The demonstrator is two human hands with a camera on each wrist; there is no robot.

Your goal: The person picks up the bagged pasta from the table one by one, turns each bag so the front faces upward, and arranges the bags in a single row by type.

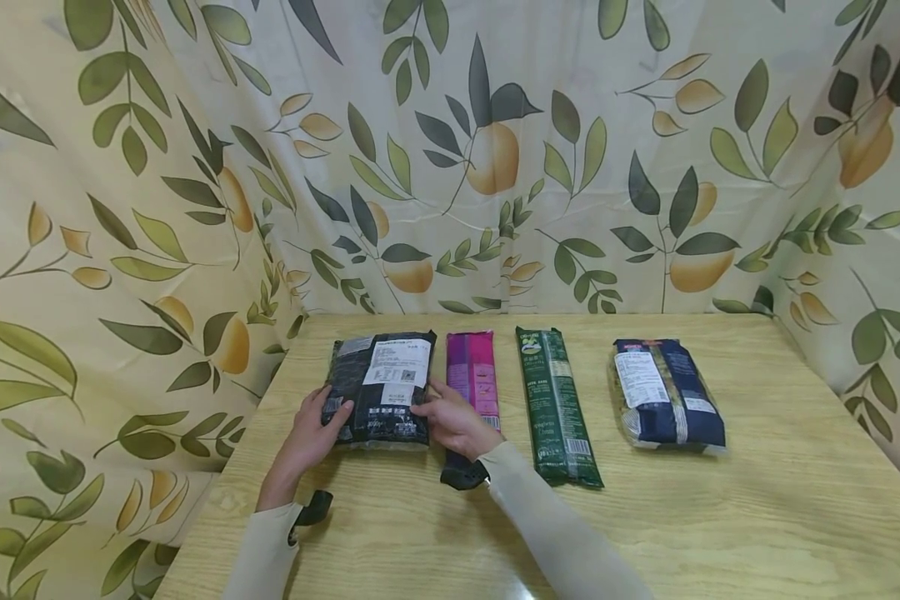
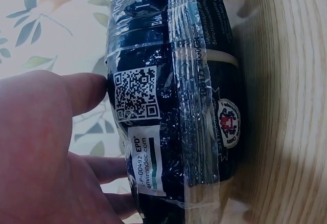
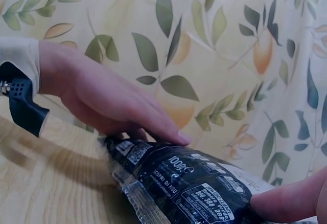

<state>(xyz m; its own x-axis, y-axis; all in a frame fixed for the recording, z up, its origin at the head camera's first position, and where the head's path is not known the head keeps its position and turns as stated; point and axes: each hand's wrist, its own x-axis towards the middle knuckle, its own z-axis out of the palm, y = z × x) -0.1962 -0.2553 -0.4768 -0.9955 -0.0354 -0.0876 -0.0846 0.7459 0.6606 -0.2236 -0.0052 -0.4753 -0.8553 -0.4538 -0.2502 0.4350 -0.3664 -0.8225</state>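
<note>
A plump black food bag (image 1: 390, 396) with a white printed label lies on the left part of the table. My left hand (image 1: 317, 432) holds its left side, with the thumb on top. On the opposite side my right hand (image 1: 456, 421) grips the edge, thumb over the upper face. The left wrist view shows the bag's end seam and a QR code (image 2: 137, 95) close to the left fingers. In the right wrist view, "1000g" is printed on the bag (image 3: 189, 178), between both hands. Some fingertips are hidden behind it.
Just right of the black bag lies a slim pink and purple packet (image 1: 474, 375), partly covered by the right hand. Farther right are a long green spaghetti packet (image 1: 558, 408) and a dark blue bag (image 1: 663, 396). A leaf-patterned curtain (image 1: 450, 208) borders the wooden table (image 1: 795, 467).
</note>
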